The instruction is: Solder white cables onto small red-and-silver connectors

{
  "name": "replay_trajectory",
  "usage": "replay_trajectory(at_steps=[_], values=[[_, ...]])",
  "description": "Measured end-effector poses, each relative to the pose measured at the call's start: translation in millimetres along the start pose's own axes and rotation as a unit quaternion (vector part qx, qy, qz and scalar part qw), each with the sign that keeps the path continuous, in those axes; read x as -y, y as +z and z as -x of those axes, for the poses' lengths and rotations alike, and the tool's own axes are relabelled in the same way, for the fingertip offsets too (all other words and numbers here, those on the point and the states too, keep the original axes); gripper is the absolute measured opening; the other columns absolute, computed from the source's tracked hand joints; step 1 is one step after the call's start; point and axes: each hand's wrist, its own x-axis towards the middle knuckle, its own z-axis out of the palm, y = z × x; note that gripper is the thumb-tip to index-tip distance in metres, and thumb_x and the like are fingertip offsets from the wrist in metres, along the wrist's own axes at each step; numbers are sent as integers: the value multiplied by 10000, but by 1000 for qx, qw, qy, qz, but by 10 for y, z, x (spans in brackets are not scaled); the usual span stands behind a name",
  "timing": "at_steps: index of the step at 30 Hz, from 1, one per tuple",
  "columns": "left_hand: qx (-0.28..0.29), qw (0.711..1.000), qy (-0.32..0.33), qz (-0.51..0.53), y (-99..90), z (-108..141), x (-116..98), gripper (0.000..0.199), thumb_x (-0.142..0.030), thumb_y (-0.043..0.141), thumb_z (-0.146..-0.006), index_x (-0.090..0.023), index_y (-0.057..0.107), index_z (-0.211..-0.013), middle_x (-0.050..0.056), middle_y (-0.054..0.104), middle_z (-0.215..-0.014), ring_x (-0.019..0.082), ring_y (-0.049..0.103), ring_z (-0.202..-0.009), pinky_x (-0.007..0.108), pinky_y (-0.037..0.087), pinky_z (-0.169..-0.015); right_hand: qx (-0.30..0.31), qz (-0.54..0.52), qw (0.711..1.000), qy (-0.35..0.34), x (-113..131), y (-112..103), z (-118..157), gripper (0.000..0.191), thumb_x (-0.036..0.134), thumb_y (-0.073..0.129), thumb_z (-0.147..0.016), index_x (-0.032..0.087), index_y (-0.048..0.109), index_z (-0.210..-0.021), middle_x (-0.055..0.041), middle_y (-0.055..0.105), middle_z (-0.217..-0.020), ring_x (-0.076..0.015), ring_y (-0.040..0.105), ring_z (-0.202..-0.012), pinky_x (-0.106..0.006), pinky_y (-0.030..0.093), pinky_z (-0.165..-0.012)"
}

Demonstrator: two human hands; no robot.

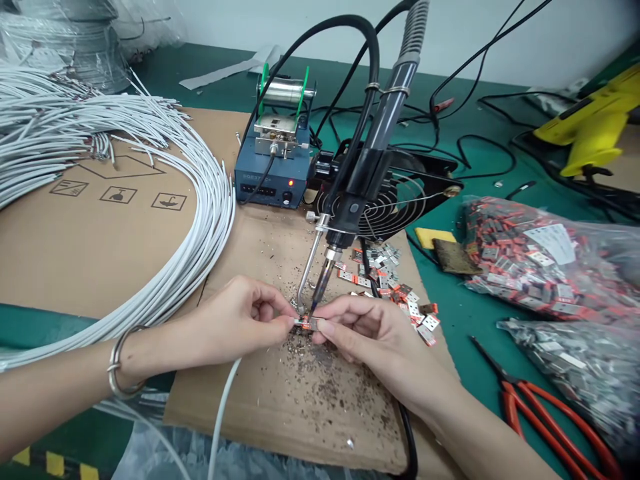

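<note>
My left hand (250, 315), with a bracelet at its wrist, pinches the end of a white cable (223, 400) that hangs down below it. A small USB connector (313, 324) with an orange part sits between the thumb and forefinger of my right hand (373, 327). Cable end and connector meet under the tip of a mounted soldering iron (327, 273). A thin metal feed tube (309, 267) comes down beside the iron, its end close to the joint.
Bundled white cables (210, 220) curve along the left. Behind stand a blue solder feeder (273, 177) and a black fan (395, 207). Loose connectors (415, 310), bagged connectors (540, 260), a yellow sponge (434, 237) and red-handled pliers (550, 407) lie right. Debris dots the cardboard (260, 413).
</note>
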Motion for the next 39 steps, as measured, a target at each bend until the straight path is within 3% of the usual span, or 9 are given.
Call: replay_trajectory(at_steps=[15, 39], values=[[6, 1000, -13, -7, -10, 12, -31, 190, -277, 545, -727, -115, 631, -776, -83, 336, -474, 66, 279, -432, 197, 222, -416, -3, 25, 1000, 2, 11, 11, -2, 137, 295, 712, -659, 178, 681, -721, -22, 672, -562, -80, 489, -408, -204, 306, -360], [14, 999, -49, 20, 4, 26, -101, 115, -232, 546, -737, -130, 592, -759, -96, 337, -453, 54, 314, -383, 170, 232, -364, 10, -8, 1000, -3, -14, -6, 16, 86, 259, 702, -706, 176, 706, -729, -19, 689, -588, -98, 583, -515, -193, 448, -509]])
